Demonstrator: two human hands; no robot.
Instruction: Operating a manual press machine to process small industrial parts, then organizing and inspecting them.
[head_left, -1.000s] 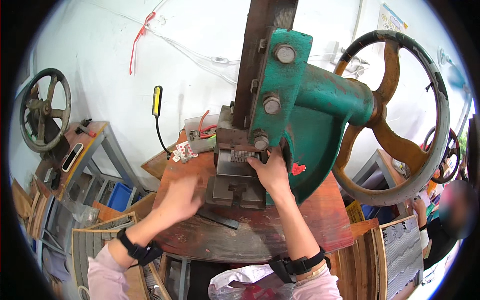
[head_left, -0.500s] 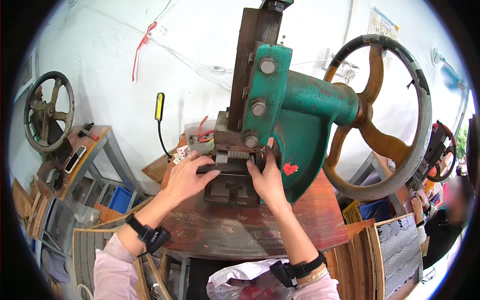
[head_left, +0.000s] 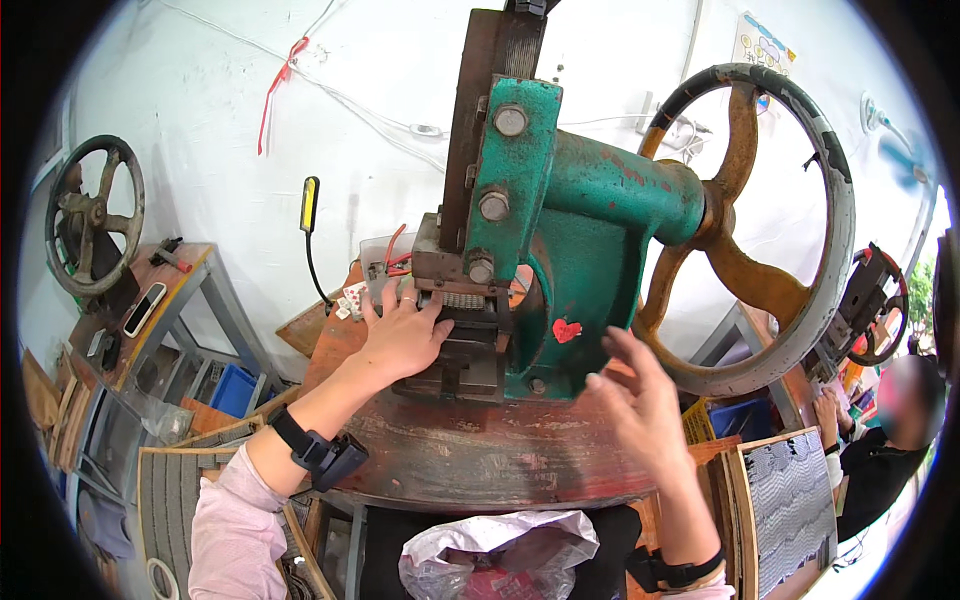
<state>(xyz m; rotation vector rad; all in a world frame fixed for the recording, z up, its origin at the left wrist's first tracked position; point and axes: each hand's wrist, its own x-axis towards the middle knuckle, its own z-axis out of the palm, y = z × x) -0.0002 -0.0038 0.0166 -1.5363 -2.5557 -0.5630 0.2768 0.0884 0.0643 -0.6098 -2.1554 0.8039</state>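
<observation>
**Trainee:** Where is the workpiece, and how are the hands set?

**Instructor:** The ridged metal strip lies directly beneath the press head, with a dark bar along its near edge. The left hand is at 8 o'clock from the strip, fingertips at the tooling's left end; whether they grip the bar or merely press against it cannot be told. The right hand is at 4 o'clock, fingers parted and released, grasping nothing.

**Trainee:** How is this step best carried out?

**Instructor:** It appears to be alignment. Hold the bar square to the strip with light, even pressure. Clear all fingertips from beneath the head before turning the orange-spoked handwheel at 2 o'clock.

**Trainee:** What cannot be verified?

**Instructor:** The left fingers cover the left ends of strip and bar, so seating there is unconfirmed. At 12 o'clock, the grooved ram runs out of view. At 6 o'clock, the plastic bag is cut off by the lower edge; its contents are indistinct.
</observation>
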